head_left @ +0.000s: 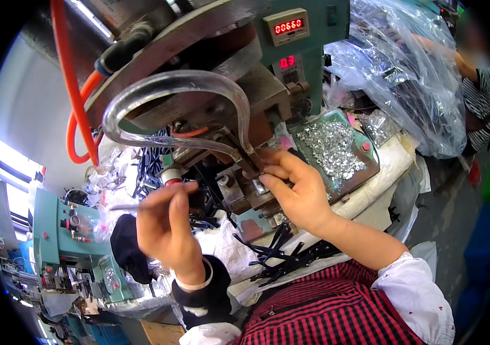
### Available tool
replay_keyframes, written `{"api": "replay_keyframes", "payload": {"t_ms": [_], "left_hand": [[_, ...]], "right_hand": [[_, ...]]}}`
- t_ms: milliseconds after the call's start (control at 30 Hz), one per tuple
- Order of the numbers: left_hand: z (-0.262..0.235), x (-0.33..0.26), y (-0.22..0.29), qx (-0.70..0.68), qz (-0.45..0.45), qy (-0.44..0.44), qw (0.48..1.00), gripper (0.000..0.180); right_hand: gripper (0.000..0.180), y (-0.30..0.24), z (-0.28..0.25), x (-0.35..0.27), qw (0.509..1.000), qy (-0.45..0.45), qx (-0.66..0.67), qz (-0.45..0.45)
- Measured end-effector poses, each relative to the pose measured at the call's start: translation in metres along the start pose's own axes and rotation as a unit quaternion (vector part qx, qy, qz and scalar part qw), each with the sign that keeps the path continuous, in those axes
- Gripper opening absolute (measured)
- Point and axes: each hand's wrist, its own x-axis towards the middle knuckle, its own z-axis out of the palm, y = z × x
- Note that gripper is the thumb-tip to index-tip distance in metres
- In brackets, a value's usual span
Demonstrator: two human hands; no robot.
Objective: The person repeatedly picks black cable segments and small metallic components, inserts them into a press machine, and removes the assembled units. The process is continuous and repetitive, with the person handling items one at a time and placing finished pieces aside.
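My left hand (pixel 171 233), slightly blurred, is closed beside the green press. A thin grey metal tool (pixel 123 207) sticks out from its fingers to the left; its kind is hard to tell. At the press's die (pixel 256 188), the thumb and fingers of my right hand (pixel 299 192) are pinched together, and whatever they hold is hidden. A clear plastic hose (pixel 176 80) loops over the work spot and ends just above the die. In front of the press lie several dark narrow straps (pixel 291 256) on white woven cloth.
Right of the die stands a green tray (pixel 374 163) heaped with small shiny metal pieces (pixel 334 149). Orange air hoses (pixel 69 86) hang at the left. Beyond the tray is a big clear plastic bag (pixel 406 75), with a co-worker's arm (pixel 458 60) by it. Another green machine (pixel 55 230) stands left.
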Motion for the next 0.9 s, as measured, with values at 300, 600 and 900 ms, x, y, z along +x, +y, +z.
{"api": "replay_keyframes", "payload": {"t_ms": [300, 600, 900], "left_hand": [[0.002, 0.006, -0.001, -0.036, -0.041, 0.000, 0.999, 0.010], [0.028, -0.052, 0.000, 0.105, 0.290, -0.199, 0.930, 0.020], [0.048, -0.048, -0.018, 0.117, 0.352, -0.207, 0.905, 0.026]], "right_hand": [[0.049, -0.045, -0.011, 0.020, 0.974, -0.087, 0.079, 0.192], [0.032, 0.000, -0.088, 0.011, 0.787, 0.032, -0.616, -0.017], [0.010, 0.039, -0.143, 0.023, 0.862, 0.103, -0.491, -0.070]]}}
